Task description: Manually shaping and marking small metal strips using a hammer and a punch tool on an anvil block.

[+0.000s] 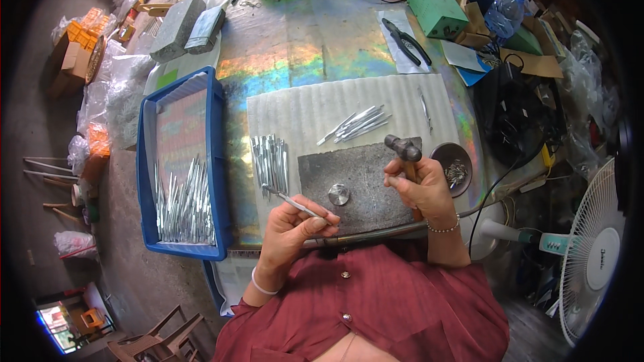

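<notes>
My left hand (295, 224), closed in a pinch, holds a slim silver metal piece (287, 199) pointing up and left. My right hand (429, 191) grips a hammer (403, 147), its head upward and its wooden handle running down past the palm. The right thumb and forefinger meet near the hammer; whether they also hold something small, I cannot tell. Between my hands a round shiny metal block (339, 194) sits on a dark grey slab (382, 177). Beside my right hand stands a round bowl (467, 161) with small metal parts (455, 174).
Slim metal pieces lie in a bundle (270, 161) left of the slab and a pile (359, 124) beyond it, on white foam (288, 110). More fill part of a blue tray (221, 161). Pliers (406, 43) lie farther back. A fan (597, 255) stands at right.
</notes>
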Tool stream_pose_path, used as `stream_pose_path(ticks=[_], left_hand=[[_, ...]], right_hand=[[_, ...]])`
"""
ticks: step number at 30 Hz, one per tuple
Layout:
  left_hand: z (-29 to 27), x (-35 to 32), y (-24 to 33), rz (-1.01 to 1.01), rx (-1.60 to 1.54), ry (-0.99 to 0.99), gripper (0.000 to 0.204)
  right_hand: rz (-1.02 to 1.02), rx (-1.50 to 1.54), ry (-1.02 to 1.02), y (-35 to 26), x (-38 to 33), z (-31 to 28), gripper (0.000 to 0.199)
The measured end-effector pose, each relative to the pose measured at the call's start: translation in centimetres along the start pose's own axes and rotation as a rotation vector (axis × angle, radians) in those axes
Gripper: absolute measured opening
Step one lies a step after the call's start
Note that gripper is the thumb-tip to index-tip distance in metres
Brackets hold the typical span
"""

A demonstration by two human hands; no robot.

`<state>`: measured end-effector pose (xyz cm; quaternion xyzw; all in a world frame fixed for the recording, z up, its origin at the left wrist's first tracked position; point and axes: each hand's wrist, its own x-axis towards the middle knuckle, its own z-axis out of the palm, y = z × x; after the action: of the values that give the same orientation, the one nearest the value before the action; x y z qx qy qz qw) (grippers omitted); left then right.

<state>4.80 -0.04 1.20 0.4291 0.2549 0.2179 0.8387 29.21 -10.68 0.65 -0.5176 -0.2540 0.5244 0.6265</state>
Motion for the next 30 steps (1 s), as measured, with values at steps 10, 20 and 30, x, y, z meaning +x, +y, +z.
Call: stream_pose_path(ticks=[10,20,30], left_hand=[[-0.1,1.2,-1.3,0.03,-0.374,0.001,0.009],[-0.6,1.9,-3.6,-0.117,-0.744,-0.024,0.017],[0.0,1.7,-3.3,-0.158,-0.855,-0.025,0.018]], right_hand=[[0.106,0.08,-0.143,0.1,-0.4,4.2,0.011],[0.006,-0.118,-0.18,1.7,-0.3,7.1,0.01],[-0.074,-0.238,-0.043,2.0,-0.4,8.1,0.012]])
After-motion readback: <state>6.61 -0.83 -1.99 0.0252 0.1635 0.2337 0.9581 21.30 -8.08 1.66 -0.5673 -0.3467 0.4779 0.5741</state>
